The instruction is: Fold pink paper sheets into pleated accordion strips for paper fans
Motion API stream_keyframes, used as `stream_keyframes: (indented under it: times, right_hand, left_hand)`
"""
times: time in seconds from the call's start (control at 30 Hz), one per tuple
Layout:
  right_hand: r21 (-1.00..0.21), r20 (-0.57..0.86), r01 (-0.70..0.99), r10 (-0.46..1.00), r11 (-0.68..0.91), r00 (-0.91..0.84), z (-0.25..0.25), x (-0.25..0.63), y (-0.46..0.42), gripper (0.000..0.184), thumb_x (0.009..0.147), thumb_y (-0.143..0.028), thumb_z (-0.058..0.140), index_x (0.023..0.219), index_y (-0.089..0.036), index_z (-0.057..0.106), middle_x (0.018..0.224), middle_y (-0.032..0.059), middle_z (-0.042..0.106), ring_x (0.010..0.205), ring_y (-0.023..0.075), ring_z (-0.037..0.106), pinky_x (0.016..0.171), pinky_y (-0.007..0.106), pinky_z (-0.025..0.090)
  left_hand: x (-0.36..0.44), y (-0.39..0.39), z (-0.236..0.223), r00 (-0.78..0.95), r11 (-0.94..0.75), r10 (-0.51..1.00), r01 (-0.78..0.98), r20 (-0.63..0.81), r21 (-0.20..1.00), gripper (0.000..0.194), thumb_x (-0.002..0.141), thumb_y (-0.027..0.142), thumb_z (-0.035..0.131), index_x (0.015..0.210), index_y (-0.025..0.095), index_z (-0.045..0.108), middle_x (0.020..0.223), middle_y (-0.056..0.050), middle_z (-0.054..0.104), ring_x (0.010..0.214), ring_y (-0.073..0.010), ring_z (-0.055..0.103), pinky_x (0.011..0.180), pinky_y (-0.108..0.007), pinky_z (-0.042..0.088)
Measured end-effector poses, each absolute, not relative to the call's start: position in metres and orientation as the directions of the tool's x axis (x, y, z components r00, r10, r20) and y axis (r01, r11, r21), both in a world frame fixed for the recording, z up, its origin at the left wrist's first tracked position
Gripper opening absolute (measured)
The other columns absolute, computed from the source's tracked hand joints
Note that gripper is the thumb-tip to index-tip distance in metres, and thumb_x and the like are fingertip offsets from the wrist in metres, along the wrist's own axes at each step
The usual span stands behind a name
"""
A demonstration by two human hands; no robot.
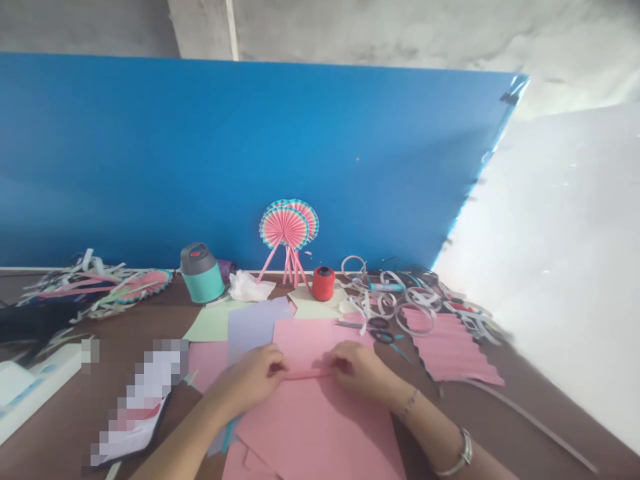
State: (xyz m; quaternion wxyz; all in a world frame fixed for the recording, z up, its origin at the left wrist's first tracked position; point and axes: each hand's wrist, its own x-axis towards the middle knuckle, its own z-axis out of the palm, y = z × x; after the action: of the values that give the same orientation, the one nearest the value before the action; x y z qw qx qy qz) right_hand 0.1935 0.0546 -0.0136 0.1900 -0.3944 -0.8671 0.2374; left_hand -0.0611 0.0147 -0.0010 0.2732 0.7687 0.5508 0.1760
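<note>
1 view, worn on the head, looks forward and down across the dark brown surface (pixel 470 413) from above its near side. The bare left hand (pixel 257 370) and bare right hand (pixel 357 370) lie close in front of the camera, low in the middle, with both forearms entering from the bottom edge. Beyond the surface, the view faces a broad, flat blue panel (pixel 280 147), with a mottled grey concrete background (pixel 350 33) above and a plain white wall (pixel 565 233) at the right edge.
</note>
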Motion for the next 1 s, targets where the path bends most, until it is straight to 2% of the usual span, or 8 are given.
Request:
stream_keyframes:
  times: [0.17,0.3,0.43,0.5,0.57,0.63,0.73,1.0]
  right_hand:
    - [-0.683,0.053,0.589,0.833,0.432,-0.550,-0.015,0.197,0.054,0.016,0.072,-0.010,0.051,0.081,-0.017,0.062,0.075,0.0008,0.063,0.065,0.0122,0.052,0.059,0.021,0.036]
    - [-0.681,0.016,0.613,0.845,0.400,-0.534,-0.016,0.198,0.056,0.012,0.072,-0.011,0.049,0.073,-0.015,0.061,0.069,-0.0004,0.060,0.062,0.0109,0.049,0.056,0.021,0.033]
    - [-0.674,0.017,0.620,0.847,0.402,-0.531,-0.017,0.197,0.057,0.014,0.073,-0.010,0.047,0.072,-0.015,0.060,0.067,-0.0015,0.058,0.060,0.0102,0.047,0.055,0.021,0.032]
    - [-0.671,0.021,0.619,0.844,0.410,-0.536,-0.017,0.197,0.057,0.013,0.072,-0.010,0.047,0.071,-0.016,0.060,0.067,-0.0016,0.058,0.061,0.0103,0.047,0.056,0.021,0.032]
    - [-0.663,0.025,0.622,0.843,0.416,-0.537,-0.017,0.197,0.056,0.013,0.071,-0.010,0.047,0.069,-0.016,0.058,0.066,-0.0017,0.057,0.061,0.0104,0.047,0.056,0.021,0.032]
    - [-0.657,0.030,0.626,0.845,0.420,-0.535,-0.016,0.197,0.056,0.012,0.071,-0.010,0.047,0.066,-0.016,0.057,0.065,-0.0019,0.056,0.061,0.0105,0.046,0.056,0.021,0.032]
    - [-0.657,0.043,0.621,0.844,0.427,-0.535,-0.014,0.197,0.055,0.013,0.071,-0.009,0.047,0.066,-0.016,0.057,0.065,-0.0016,0.056,0.061,0.0109,0.047,0.056,0.021,0.032]
    - [-0.712,0.034,0.568,0.828,0.413,-0.559,-0.017,0.199,0.057,0.019,0.075,-0.012,0.048,0.079,-0.015,0.065,0.074,0.0016,0.065,0.065,0.0121,0.053,0.059,0.022,0.037]
  left_hand:
    - [-0.068,0.017,-0.006,0.285,-0.158,0.954,0.733,-0.088,0.661,0.025,0.080,0.027,0.046,0.089,0.022,0.069,0.091,-0.002,0.070,0.080,-0.0177,0.061,0.069,-0.025,0.043]
    - [-0.070,0.020,-0.009,0.228,-0.088,0.966,0.732,-0.121,0.675,0.026,0.080,0.027,0.046,0.092,0.022,0.068,0.093,-0.002,0.070,0.081,-0.0182,0.062,0.070,-0.026,0.043]
    - [-0.070,0.020,-0.002,0.233,-0.127,0.970,0.722,-0.067,0.681,0.030,0.086,0.037,0.043,0.097,0.022,0.067,0.094,-0.003,0.069,0.080,-0.0183,0.061,0.071,-0.026,0.043]
    - [-0.069,0.018,0.004,0.252,-0.161,0.967,0.726,-0.041,0.668,0.034,0.083,0.047,0.048,0.095,0.021,0.067,0.093,-0.004,0.068,0.082,-0.0194,0.060,0.072,-0.026,0.043]
    - [-0.068,0.016,0.008,0.275,-0.189,0.961,0.746,-0.037,0.639,0.035,0.074,0.051,0.060,0.091,0.021,0.068,0.095,-0.005,0.067,0.084,-0.0204,0.059,0.073,-0.027,0.043]
    - [-0.066,0.014,0.011,0.297,-0.207,0.953,0.769,-0.052,0.605,0.029,0.069,0.045,0.066,0.085,0.022,0.069,0.093,-0.003,0.066,0.082,-0.0198,0.059,0.073,-0.026,0.043]
    - [-0.063,0.013,0.010,0.308,-0.208,0.949,0.779,-0.072,0.591,0.015,0.073,0.035,0.061,0.075,0.022,0.067,0.087,-0.002,0.065,0.080,-0.0179,0.059,0.072,-0.025,0.041]
    - [-0.067,0.018,-0.005,0.253,-0.093,0.956,0.741,-0.149,0.665,0.018,0.079,0.032,0.049,0.079,0.020,0.064,0.083,0.000,0.067,0.077,-0.0178,0.059,0.064,-0.024,0.038]
